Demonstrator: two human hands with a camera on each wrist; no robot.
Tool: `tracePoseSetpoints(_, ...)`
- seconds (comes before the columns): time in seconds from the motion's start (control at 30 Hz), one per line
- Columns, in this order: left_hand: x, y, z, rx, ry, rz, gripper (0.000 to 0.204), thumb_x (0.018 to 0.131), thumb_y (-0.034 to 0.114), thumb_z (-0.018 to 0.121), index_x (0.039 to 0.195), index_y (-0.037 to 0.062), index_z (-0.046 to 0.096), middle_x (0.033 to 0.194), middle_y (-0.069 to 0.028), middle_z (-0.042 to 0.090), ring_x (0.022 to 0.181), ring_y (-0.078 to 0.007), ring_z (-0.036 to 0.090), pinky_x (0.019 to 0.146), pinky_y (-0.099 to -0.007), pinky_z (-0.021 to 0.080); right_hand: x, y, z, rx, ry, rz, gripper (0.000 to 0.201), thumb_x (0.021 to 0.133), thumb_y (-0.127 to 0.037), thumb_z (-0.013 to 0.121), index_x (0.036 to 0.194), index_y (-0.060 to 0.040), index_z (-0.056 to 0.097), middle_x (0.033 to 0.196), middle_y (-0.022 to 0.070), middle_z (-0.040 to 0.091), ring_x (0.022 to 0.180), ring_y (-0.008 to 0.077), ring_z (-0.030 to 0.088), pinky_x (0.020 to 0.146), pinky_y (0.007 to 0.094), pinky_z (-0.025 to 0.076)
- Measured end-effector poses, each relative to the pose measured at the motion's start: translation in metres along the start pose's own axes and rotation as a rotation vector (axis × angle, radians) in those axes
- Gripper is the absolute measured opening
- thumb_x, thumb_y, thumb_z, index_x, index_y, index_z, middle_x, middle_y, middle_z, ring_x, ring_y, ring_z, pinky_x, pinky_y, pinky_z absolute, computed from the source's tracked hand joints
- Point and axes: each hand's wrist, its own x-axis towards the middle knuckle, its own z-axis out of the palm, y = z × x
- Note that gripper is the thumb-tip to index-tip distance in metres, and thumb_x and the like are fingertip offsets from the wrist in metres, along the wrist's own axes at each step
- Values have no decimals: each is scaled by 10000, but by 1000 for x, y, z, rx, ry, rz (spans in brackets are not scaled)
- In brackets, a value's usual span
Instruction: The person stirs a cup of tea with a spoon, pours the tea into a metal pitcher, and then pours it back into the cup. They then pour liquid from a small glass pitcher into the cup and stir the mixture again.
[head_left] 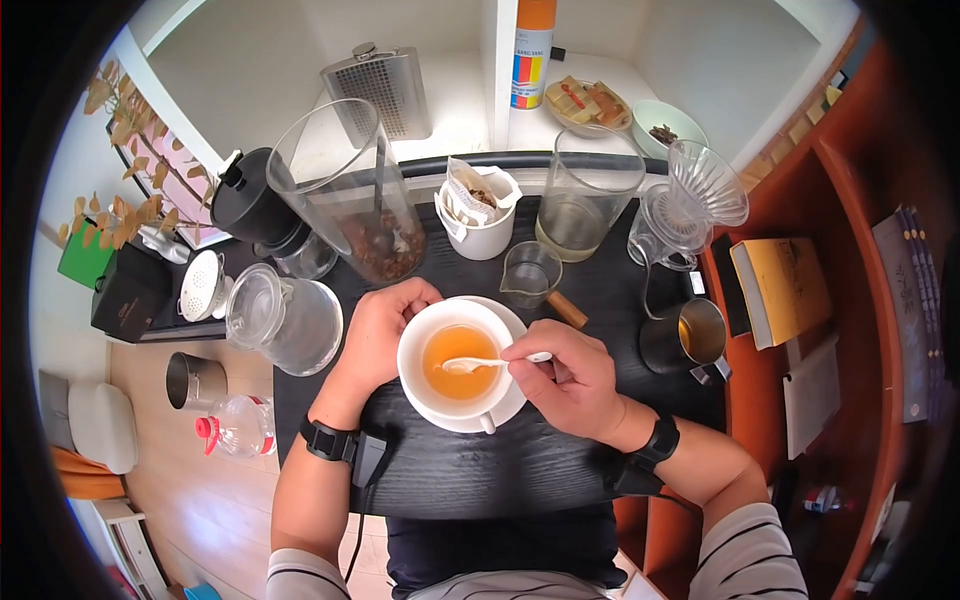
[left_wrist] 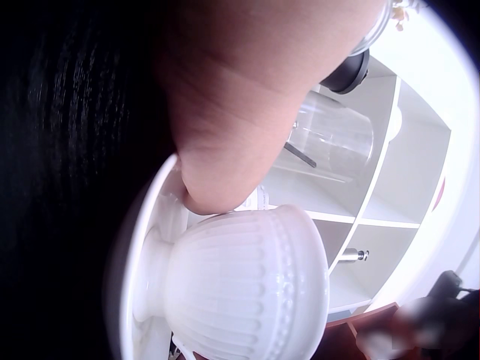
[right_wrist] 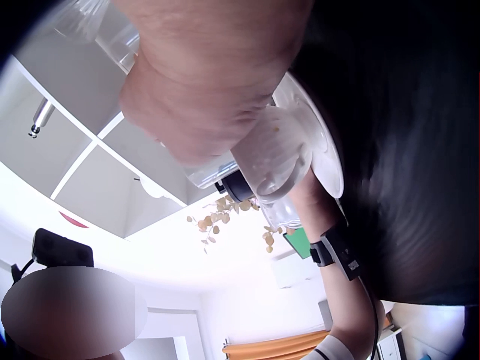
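A white cup (head_left: 408, 345) of amber liquid (head_left: 448, 347) stands on a white saucer (head_left: 513, 405) in the middle of the black table. My right hand (head_left: 572, 378) pinches the handle of a small white spoon (head_left: 482, 363), whose bowl dips into the liquid. Left of the cup, my left hand (head_left: 375, 335) holds the saucer's edge, its fingertips partly hidden behind the cup. In the left wrist view, the hand (left_wrist: 232, 127) reaches over the saucer rim (left_wrist: 139, 247) against the fluted cup (left_wrist: 232, 285). The right wrist view shows the cup handle (right_wrist: 289, 184) below the right hand (right_wrist: 202, 112).
Behind the cup stand a tall glass (head_left: 345, 215) with brown bits, a white dripper cup (head_left: 482, 240), a glass of pale liquid (head_left: 575, 225) and a small wooden-handled pitcher (head_left: 530, 275). A lidded glass jug (head_left: 290, 325) is left; a dark metal pitcher (head_left: 665, 340) is right.
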Motion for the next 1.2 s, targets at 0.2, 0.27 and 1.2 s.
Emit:
tracePoseSetpoints(0.2, -1, 9, -6, 86, -46, -33, 189, 831, 90, 821, 955, 0, 711, 795, -47, 715, 745, -85, 634, 688, -271, 523, 3, 2, 1, -90, 62, -70, 152, 977, -12, 744, 1127, -34, 732, 917, 44, 680, 637, 74, 528, 544, 233, 409)
tracePoseSetpoints(0.27, -1, 10, -7, 82, -36, -40, 196, 825, 96, 823, 957, 2, 713, 779, -50, 708, 728, -90, 629, 682, -276, 521, 3, 3, 0, -98, 56, -71, 143, 982, -8, 732, 1123, -30, 732, 901, 40, 662, 638, 77, 514, 553, 231, 395)
tracePoseSetpoints(1.2, 0, 1, -6, 146, 18, 47, 205, 823, 178, 828, 928, 36, 723, 698, -87, 665, 611, -198, 652, 596, -318, 503, -3, 4, 0, 9, 59, -25, 91, 1057, -6, 642, 1136, 25, 675, 907, 87, 669, 731, 115, 602, 641, 240, 470)
